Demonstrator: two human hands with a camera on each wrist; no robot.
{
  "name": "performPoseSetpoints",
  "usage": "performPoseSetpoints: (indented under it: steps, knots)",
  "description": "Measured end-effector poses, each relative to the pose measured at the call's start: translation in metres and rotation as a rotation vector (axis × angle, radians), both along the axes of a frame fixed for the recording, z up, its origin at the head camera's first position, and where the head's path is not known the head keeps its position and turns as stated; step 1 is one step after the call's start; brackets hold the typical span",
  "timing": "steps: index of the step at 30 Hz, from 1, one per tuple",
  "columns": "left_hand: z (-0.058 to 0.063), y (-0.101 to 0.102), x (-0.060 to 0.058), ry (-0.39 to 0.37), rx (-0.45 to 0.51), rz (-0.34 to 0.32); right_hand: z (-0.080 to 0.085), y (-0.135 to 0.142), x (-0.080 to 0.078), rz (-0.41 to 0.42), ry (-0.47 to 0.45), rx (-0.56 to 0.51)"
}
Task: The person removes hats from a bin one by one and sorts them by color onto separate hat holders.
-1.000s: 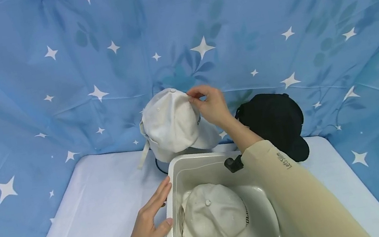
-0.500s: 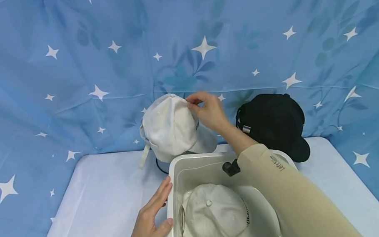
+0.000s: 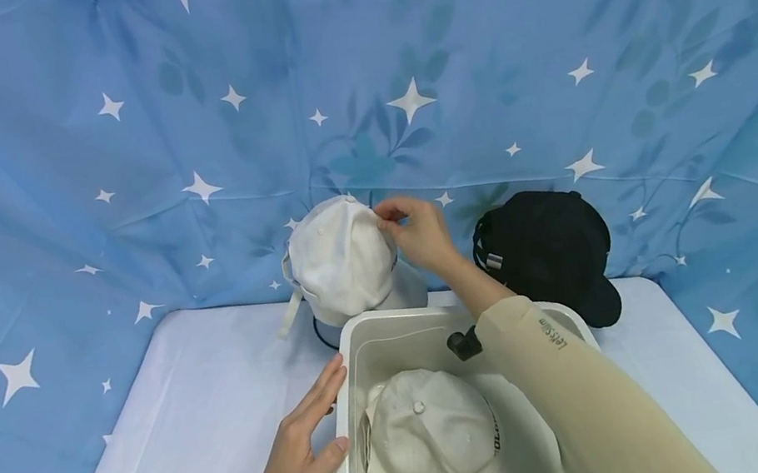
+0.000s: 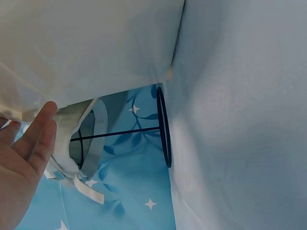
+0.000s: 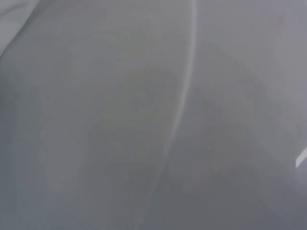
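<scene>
Behind everything, a blue starred curtain (image 3: 142, 143) blocks whatever lies beyond. White desk (image 3: 179, 441) below it, near edge cut off by the frame. Pale bin (image 3: 399, 347) on the desk, close to the body, probably for easy reach; a tan sleeve (image 3: 573, 388) covers much of its right end. Black cap (image 3: 550, 257) at back right; its support, if any, cannot be seen. White cap (image 3: 345, 259) at back left, just behind the bin, on a wire stand (image 4: 161, 125) that likely keeps it raised and rounded; front mostly masked by the right fingers. Cream cap (image 3: 429, 435) inside the bin, crown up, lettering toward the right, only partly legible. Left hand (image 3: 305, 444): fingers straight, thumb apart, tips at the bin's left rim, presumably steadying it. Right hand (image 3: 416, 230): thumb and fingers pinch the white cap's crown, a light hold by the look of it; exact contact too small to tell. Right wrist view gives only a blurred pale surface, no hand. Loose strap (image 3: 292, 313) hangs at the white cap's back.
</scene>
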State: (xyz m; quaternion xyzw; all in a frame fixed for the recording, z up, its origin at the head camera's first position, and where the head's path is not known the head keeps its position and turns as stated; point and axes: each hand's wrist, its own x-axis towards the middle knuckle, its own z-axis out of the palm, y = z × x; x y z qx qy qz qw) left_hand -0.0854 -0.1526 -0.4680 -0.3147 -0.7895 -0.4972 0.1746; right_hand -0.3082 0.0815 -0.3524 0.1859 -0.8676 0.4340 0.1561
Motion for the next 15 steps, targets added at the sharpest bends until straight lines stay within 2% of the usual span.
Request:
performPoseSetpoints:
  steps: [6,15]
  knots:
    - [0.0004,0.0003,0.0008,0.004,-0.005,0.006,-0.0044,0.0013,0.0008,0.012,-0.044,0.025]
    - [0.0004,0.0001,0.0010,-0.003,-0.005,0.005,-0.0076,0.0037,0.0027,0.018,-0.052,0.082]
